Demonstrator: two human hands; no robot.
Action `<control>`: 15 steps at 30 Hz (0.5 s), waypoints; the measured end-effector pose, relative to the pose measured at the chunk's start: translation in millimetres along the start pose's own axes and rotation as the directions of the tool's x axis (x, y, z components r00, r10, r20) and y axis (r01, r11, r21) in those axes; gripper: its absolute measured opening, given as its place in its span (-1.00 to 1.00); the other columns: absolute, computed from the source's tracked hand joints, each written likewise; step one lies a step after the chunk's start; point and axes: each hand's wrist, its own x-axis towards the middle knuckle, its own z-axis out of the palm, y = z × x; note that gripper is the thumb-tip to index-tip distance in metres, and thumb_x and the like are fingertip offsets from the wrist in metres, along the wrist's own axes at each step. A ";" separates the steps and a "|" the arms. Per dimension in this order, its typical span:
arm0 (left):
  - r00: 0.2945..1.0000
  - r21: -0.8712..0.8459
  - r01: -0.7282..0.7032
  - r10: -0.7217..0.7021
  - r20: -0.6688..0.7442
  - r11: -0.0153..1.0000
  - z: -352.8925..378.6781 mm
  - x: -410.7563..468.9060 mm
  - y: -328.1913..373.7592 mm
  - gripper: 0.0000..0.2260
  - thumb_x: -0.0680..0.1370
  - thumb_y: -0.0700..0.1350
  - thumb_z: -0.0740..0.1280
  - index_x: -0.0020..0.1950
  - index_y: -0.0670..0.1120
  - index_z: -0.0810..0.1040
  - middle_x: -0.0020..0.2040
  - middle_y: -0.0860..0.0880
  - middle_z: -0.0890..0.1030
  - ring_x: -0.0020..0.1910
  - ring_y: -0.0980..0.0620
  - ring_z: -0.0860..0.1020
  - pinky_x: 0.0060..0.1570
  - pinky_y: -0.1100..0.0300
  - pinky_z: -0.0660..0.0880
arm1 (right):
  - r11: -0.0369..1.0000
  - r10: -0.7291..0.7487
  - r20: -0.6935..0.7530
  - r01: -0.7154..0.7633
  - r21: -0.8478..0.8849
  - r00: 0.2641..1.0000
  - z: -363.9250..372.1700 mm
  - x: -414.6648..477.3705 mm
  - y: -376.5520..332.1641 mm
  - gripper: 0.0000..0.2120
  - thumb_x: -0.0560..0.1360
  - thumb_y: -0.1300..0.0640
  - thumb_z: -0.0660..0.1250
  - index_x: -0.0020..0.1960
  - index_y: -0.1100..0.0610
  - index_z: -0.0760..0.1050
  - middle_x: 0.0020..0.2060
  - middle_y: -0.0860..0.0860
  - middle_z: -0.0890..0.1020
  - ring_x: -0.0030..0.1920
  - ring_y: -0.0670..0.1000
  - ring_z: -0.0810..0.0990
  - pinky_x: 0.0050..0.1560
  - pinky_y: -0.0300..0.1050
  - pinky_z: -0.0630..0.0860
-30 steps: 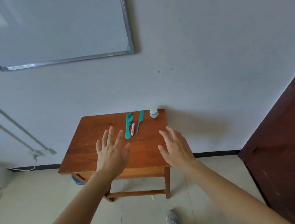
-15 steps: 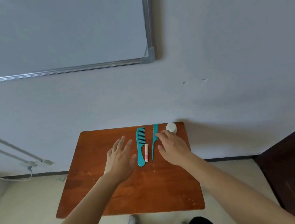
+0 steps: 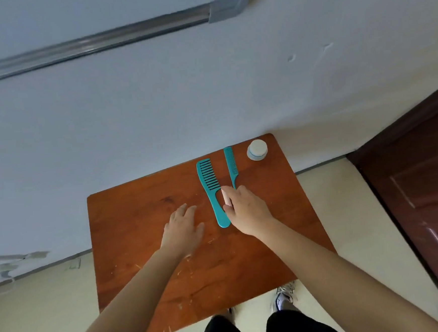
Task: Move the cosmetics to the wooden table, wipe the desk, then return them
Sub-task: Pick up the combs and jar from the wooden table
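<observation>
Right hand [image 3: 245, 211] fingers pinch pink tube [image 3: 225, 196], long axis toward wall [image 3: 207, 101], beside wide comb [image 3: 210, 185]; left hand [image 3: 182, 229] fingers loosely spread

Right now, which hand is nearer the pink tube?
Right. The right hand pinches the pink tube; the left hand is open over the wooden table, apart from the tube, left of the wide-tooth comb.

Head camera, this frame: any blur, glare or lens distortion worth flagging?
Head view: left hand slightly soft; right hand pinching the pink tube and the wide-tooth comb sharp. Head view: whiteboard frame bowed by the wide lens, scene tilted. Head view: soft light, no glare on the wooden table.
</observation>
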 end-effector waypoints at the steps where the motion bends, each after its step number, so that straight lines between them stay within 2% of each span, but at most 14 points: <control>1: 1.000 -0.016 0.012 -0.012 -0.007 1.000 3.2 2.1 -3.1 -0.50 0.62 0.08 0.22 0.53 0.03 0.21 0.56 -0.02 0.18 0.53 -0.07 0.16 0.43 -0.06 0.26 | 1.000 0.020 0.014 -0.020 0.009 1.000 6.5 3.6 -1.9 -0.45 0.59 -0.11 0.26 0.50 -0.03 0.15 0.19 0.01 0.49 0.08 0.00 0.58 -0.05 -0.22 0.58; 6: 0.997 -0.066 0.061 -0.065 -0.049 0.996 12.4 2.7 -7.9 -0.54 0.62 0.05 0.23 0.50 0.01 0.27 0.48 -0.02 0.29 0.45 -0.02 0.28 0.35 0.05 0.37 | 0.999 0.033 0.084 -0.035 0.019 0.996 22.5 9.0 2.6 -0.34 0.60 0.04 0.30 0.57 -0.06 0.03 0.18 0.08 0.43 -0.03 -0.03 0.57 -0.05 -0.23 0.58; 9: 0.987 -0.111 0.128 -0.137 -0.079 0.986 14.5 8.7 0.8 -0.54 0.60 0.12 0.23 0.47 0.02 0.32 0.43 -0.03 0.35 0.37 -0.01 0.36 0.23 0.09 0.49 | 0.997 0.059 0.020 -0.060 0.052 0.998 15.2 0.3 15.8 -0.31 0.60 0.04 0.29 0.58 -0.08 -0.03 0.17 0.05 0.44 -0.11 -0.09 0.52 -0.09 -0.33 0.53; 12: 0.957 -0.219 0.228 -0.259 -0.127 0.949 19.9 24.3 25.3 -0.47 0.55 0.23 0.27 0.42 -0.02 0.36 0.38 -0.05 0.37 0.33 -0.03 0.38 0.13 0.08 0.52 | 0.989 0.128 -0.016 -0.127 0.072 0.992 8.6 -13.3 40.0 -0.27 0.59 0.02 0.30 0.58 -0.08 -0.08 0.19 0.03 0.44 -0.06 -0.06 0.57 -0.08 -0.31 0.56; 15: 0.915 -0.258 0.310 -0.361 -0.181 0.915 26.6 36.5 57.7 -0.32 0.48 0.29 0.33 0.45 -0.08 0.30 0.37 -0.08 0.34 0.34 -0.07 0.35 0.15 0.07 0.50 | 0.985 0.172 -0.023 -0.171 0.022 0.985 10.7 -28.9 69.5 -0.28 0.59 0.01 0.30 0.59 -0.06 -0.07 0.22 0.03 0.44 0.02 -0.03 0.59 -0.05 -0.28 0.58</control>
